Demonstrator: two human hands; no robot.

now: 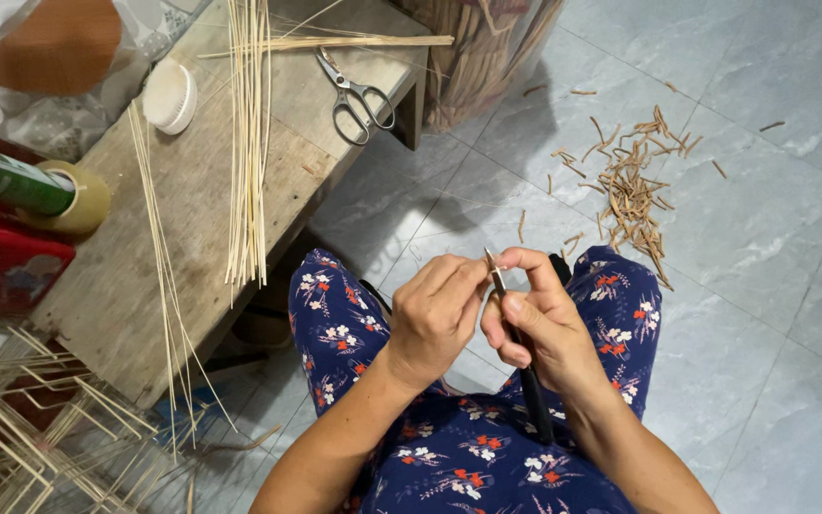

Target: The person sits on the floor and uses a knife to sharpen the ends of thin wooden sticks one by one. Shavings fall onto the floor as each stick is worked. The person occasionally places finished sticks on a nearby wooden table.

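Right hand (pixel 539 319) clamped round a black-handled knife (pixel 525 366), blade up, handle running down toward the lap. Left hand (pixel 435 314) just beside, fingertips pinched together at the blade tip; anything held there too small to tell.

Packages lie at the left end of my wooden bench (pixel 145 257). A red box-shaped package (pixel 2 268) sits at the bench's left edge. A green cylindrical can (pixel 13 181) with a metal top lies above the box, on its side, resting across a tan tape roll (pixel 83 200).
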